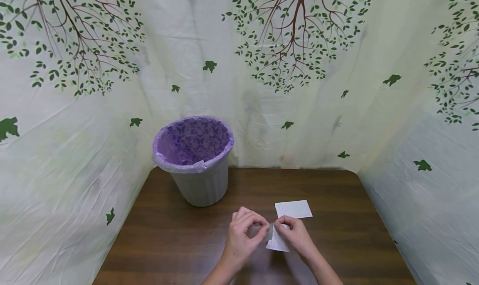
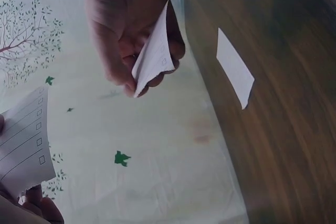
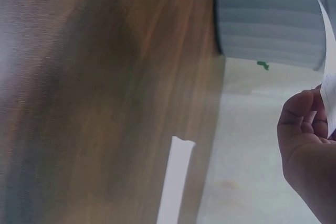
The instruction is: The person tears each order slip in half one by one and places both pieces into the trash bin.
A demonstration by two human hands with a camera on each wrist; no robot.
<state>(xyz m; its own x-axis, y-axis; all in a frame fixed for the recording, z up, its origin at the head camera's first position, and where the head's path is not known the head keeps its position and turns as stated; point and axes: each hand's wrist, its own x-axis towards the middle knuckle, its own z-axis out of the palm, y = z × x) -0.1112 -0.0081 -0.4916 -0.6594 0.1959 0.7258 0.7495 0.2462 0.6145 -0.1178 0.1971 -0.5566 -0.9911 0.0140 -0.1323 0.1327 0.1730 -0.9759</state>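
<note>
Between finger and thumb, my left hand (image 1: 242, 238) pinches a piece of lined paper (image 2: 29, 140) with a column of small printed boxes. It appears as a narrow grey sliver in the head view. Close beside it, my right hand (image 1: 297, 234) pinches another lined piece of paper (image 1: 277, 242), seen curved with a ragged edge in the left wrist view. The two held pieces are apart there. Both hands are raised over the table's near half. Just beyond the right hand, a third lined piece of paper (image 1: 293, 209) lies flat on the table.
A grey waste bin (image 1: 202, 187) with a purple patterned liner (image 1: 198, 139) stands at the table's back left; a bit of white shows at its front rim. The brown wooden table (image 1: 179, 243) meets a hanging cloth (image 1: 258, 139) with printed trees and leaves behind.
</note>
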